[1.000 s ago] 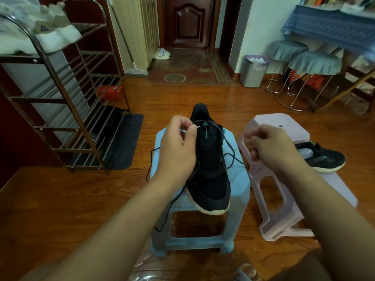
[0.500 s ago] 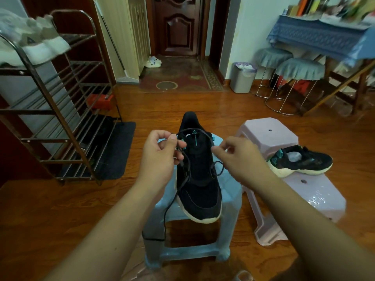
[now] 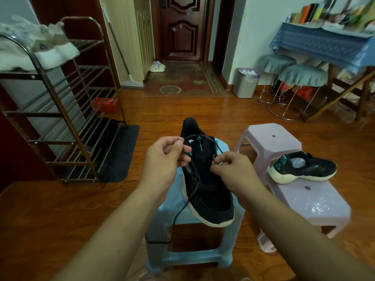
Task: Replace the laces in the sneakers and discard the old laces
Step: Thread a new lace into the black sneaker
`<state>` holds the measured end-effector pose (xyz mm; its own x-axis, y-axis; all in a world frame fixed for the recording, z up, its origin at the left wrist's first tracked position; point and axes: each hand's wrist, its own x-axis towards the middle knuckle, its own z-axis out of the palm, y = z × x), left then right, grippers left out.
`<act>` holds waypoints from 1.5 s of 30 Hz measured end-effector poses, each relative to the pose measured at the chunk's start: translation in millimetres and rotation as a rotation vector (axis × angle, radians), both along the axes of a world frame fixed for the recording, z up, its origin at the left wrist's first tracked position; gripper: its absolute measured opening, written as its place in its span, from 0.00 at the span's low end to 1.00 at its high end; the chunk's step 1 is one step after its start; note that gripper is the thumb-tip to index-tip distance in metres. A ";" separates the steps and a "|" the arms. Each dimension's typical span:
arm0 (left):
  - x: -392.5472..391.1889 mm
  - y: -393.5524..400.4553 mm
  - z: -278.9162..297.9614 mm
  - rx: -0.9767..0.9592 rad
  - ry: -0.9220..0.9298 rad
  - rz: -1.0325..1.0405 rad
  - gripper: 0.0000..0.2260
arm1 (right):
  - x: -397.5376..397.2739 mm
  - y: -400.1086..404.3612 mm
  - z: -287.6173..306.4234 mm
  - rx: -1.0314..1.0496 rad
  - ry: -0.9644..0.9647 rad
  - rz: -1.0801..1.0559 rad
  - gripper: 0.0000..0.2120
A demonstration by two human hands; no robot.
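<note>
— Wood floor [image 3: 233, 114] runs all the way to the dark door. What stands on the left?

— A metal shoe rack [image 3: 60, 118] against the wall, with a dark mat [image 3: 119, 155] under its foot. Between the mat and the stools the floor is bare.

— And in the middle?

— A blue stool [image 3: 237, 216]. One black sneaker [image 3: 211, 191] lies on top of it, heel far away, and its toe sticks out over the near edge. A dark lace [image 3: 180, 211] hangs off the left side of the stool and loops low by its leg.

— What are the hands doing?

— The left hand [image 3: 162, 159] pinches the lace end between thumb and finger, just left of the shoe tongue. The right hand [image 3: 233, 167] has curled fingers and pinches the lace at the right row of holes. The lace runs in an arc from one hand to the other, over the tongue.

— What is on the right?

— A pink stool [image 3: 272, 142] stands close beside the blue one. The other sneaker [image 3: 304, 169] sits at its right edge on a lower pink stool [image 3: 316, 203]. Far back, a grey bin [image 3: 244, 86] stands by the wall, near two round stools [image 3: 292, 74].
</note>
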<state>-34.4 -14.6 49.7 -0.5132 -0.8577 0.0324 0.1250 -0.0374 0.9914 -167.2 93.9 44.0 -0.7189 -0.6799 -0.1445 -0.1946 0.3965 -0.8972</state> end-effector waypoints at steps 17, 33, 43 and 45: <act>-1.3 7.0 10.7 -0.048 -0.005 -0.021 0.07 | -8.3 15.5 43.0 -0.496 0.112 0.116 0.11; -0.9 -7.1 132.4 -0.336 0.029 -0.067 0.06 | 0.8 -0.4 105.6 -0.618 0.108 0.128 0.07; 9.9 9.5 142.6 -0.185 -0.018 -0.069 0.05 | 9.5 6.4 134.7 -0.592 0.255 0.186 0.08; 12.2 11.0 146.3 -0.253 -0.067 -0.063 0.06 | 14.2 4.5 134.2 -0.559 0.340 0.185 0.09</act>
<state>-22.2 -3.6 196.0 -0.5735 -0.7930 0.2057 0.0645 0.2066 0.9763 -153.0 98.4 178.2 -0.5266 -0.7031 0.4779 -0.5221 -0.1762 -0.8345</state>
